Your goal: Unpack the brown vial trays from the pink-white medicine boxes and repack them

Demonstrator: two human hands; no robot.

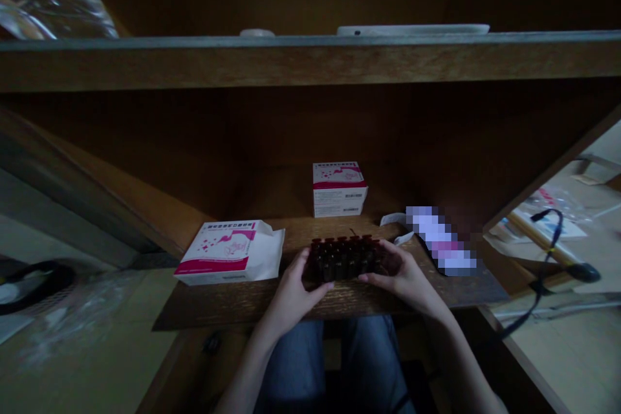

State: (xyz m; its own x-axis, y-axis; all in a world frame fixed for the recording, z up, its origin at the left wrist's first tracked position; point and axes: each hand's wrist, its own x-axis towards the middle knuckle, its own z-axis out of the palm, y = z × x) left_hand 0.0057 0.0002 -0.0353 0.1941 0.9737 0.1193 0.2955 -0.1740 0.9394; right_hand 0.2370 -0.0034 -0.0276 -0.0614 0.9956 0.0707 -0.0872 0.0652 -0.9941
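Between my two hands is a pack of small dark brown bottles (345,260), set close together in rows. My left hand (297,286) grips its left end, thumb along the near side. Round its right end are the fingers of my right hand (402,277), with that thumb also at the front. Left of my hands lies a white and pink box (218,251) with its right end flap open. A second white and pink box (338,191) stands farther back on the wooden shelf. In the dim light the bottles' labels cannot be read.
A phone-like object (441,242) with a blurred-out surface lies at the right, beside a white paper strip (396,223). Above runs an upper shelf edge (310,65) carrying a flat white item (412,30). A black cable (546,265) hangs at the right.
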